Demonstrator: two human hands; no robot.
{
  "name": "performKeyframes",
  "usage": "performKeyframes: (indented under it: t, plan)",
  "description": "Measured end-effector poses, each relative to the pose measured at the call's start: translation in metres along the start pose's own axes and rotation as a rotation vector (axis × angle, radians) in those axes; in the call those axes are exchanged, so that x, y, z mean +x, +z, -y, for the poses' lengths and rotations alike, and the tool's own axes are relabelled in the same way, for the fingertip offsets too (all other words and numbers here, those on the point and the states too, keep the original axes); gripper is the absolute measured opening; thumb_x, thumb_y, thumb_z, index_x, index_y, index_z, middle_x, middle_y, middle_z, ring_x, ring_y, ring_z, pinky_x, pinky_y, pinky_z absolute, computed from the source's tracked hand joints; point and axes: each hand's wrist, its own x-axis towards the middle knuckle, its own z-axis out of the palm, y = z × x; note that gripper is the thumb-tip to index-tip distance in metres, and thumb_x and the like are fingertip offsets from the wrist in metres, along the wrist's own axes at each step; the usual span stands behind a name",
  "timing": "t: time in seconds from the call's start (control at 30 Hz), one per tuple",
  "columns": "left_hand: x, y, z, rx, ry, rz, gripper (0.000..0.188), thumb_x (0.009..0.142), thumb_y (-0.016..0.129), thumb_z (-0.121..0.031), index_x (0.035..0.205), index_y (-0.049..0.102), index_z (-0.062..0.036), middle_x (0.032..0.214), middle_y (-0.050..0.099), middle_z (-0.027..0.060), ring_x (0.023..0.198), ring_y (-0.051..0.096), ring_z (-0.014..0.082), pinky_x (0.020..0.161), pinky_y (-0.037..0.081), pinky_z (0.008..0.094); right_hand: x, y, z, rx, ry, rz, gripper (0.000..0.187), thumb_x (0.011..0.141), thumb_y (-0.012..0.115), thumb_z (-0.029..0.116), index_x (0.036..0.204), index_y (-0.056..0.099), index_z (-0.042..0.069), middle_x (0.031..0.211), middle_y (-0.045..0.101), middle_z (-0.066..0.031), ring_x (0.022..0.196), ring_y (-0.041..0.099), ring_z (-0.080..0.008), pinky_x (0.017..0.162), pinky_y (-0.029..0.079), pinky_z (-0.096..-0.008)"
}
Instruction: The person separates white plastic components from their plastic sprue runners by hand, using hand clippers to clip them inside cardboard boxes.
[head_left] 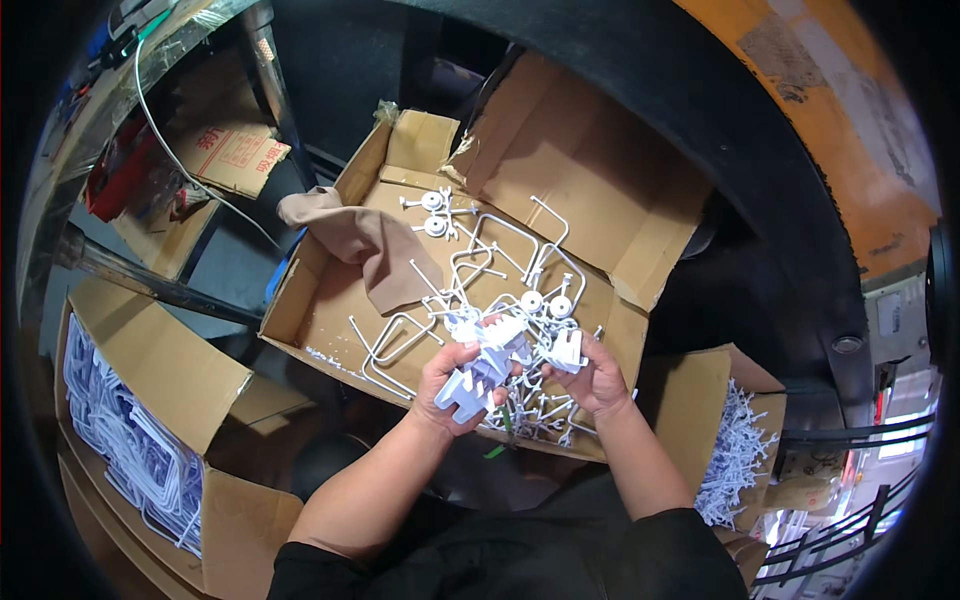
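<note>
My left hand [440, 392] is closed around a bunch of white moulded plastic pieces [482, 362] with notched, clip-like ends. Just to its right, my right hand [602, 382] pinches a white plastic clip piece [566, 351] between thumb and fingers. Both hands are over the near side of an open, shallow cardboard box [322, 366]. Inside lie bent white wire brackets [505, 222], white parts with round discs [434, 202], and a heap of small forked white pieces [540, 412], partly hidden by my hands. A green strip [496, 451] shows below the heap.
A beige cloth [375, 250] drapes over the box's left side. At lower left, another carton holds many bent white wires [125, 435]. A carton at right holds small white pieces [735, 460]. A metal-framed rack [150, 275] stands at upper left, with a white cable [165, 145].
</note>
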Motion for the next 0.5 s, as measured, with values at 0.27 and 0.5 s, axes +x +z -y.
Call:
performKeyframes:
  t: [0.27, 0.5]
  plan:
    - [0.0, 0.0, 0.004, 0.204, 0.038, -0.086, 0.05, 0.085, 0.058, -0.018, 0.131, 0.044, -0.0057, 0.111, 0.058, 0.0174, 0.085, 0.065, 0.0274, 0.05, 0.056, 0.0309, -0.016, 0.06, 0.015, -0.151, -0.351, 0.047, 0.023, 0.094, 0.055, 0.022, 0.107, 0.052, 0.003, 0.099, 0.062, -0.0101, 0.09, 0.062, -0.0214, 0.082, 0.049, -0.0328]
    - [0.002, -0.012, 0.007, 0.323, 0.043, -0.109, 0.05, 0.086, 0.058, -0.022, 0.131, 0.042, -0.0092, 0.109, 0.06, 0.0134, 0.085, 0.065, 0.0232, 0.055, 0.056, 0.0322, -0.012, 0.097, -0.011, -0.619, -0.396, 0.012, 0.032, 0.089, 0.061, 0.006, 0.115, 0.043, 0.003, 0.105, 0.053, -0.0058, 0.095, 0.054, -0.0105, 0.083, 0.044, -0.0251]
